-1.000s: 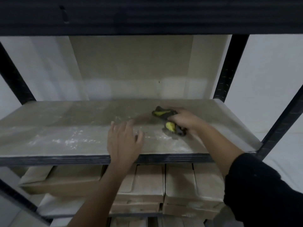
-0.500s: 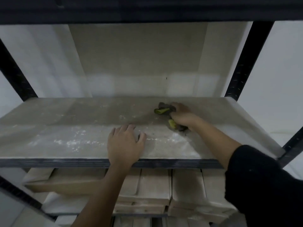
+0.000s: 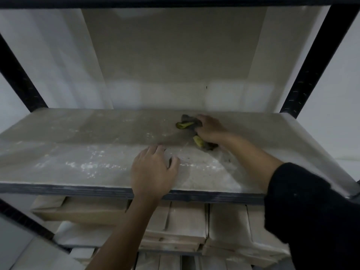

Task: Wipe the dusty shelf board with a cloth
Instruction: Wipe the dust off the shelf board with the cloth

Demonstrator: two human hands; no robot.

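Note:
The grey shelf board (image 3: 78, 152) spans the view at chest height, streaked with white dust on its left and front parts. My right hand (image 3: 210, 129) presses a crumpled dark grey and yellow cloth (image 3: 186, 123) onto the board near its back, right of the middle. A second fold of the cloth sticks out under the wrist. My left hand (image 3: 153, 170) lies flat on the board near the front edge, fingers spread, holding nothing.
Black metal uprights (image 3: 311, 61) frame the shelf on both sides, with a black beam overhead. A pale wall stands behind the board. Stacked cardboard boxes (image 3: 187, 227) fill the shelf below.
My right hand has pushed the cloth farther back on the board. The left hand stays flat near the front edge. The view has moved closer to the shelf.

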